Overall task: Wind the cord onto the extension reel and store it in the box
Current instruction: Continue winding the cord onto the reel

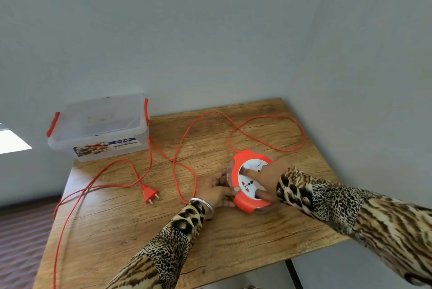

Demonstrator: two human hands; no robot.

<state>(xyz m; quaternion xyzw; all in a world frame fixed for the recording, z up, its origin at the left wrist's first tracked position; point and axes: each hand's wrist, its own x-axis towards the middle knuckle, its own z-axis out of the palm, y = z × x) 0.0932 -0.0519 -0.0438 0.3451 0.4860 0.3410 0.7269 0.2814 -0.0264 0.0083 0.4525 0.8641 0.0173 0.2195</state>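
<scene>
the one wooden desk (131,230) carried everything in a corner of pale walls. at its far left corner stood one clear box (99,135) with red latches, no lid on it, well apart from both hands. one orange cord (187,139) lay unwound in wide loops over the far half of the desk, one loop hanging over the left edge, and its single two-pin plug (149,194) lay flat to the left of the hands. the one extension reel (251,183), orange round a white socket face, lay flat on the desk at the near right, right under the hands. the left hand (218,191) gripped the reel's left rim, its fingers curled on it. the right hand (268,176) lay over the socket face, one finger down in a winding hole; how the rest of its fingers sat could not be told. the loose cord lay left of and beyond the reel. winding probably called for the right hand to turn the face while the left held the rim, and almost all the cord seemed yet to come in.
</scene>
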